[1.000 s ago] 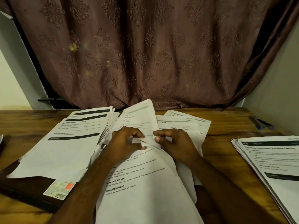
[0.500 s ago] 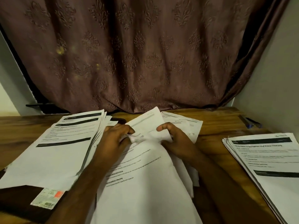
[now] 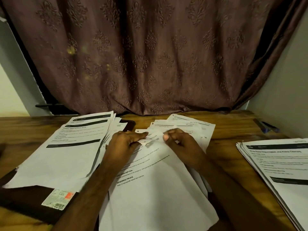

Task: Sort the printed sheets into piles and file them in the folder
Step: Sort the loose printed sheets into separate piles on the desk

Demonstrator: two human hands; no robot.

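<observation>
A loose bundle of printed sheets [image 3: 155, 194] lies in front of me on the wooden table [image 3: 233, 127]. My left hand [image 3: 124, 145] and my right hand [image 3: 180, 144] meet at its far end and pinch the crumpled top edge of the uppermost sheet between them. More sheets [image 3: 188, 124] fan out behind my hands. A pile of sheets [image 3: 66, 152] lies to the left, on top of a dark brown folder [image 3: 28, 202] with a price sticker. Another pile [image 3: 281, 169] lies at the right edge.
A brown patterned curtain [image 3: 150, 55] hangs behind the table. A blue pen [image 3: 266, 126] lies at the far right by the wall. A dark flat object [image 3: 129, 125] peeks out between the left pile and the middle sheets.
The raised top part of the sheet has come down and now lies bunched between my hands. My hands have stayed together at the sheet's far edge.
</observation>
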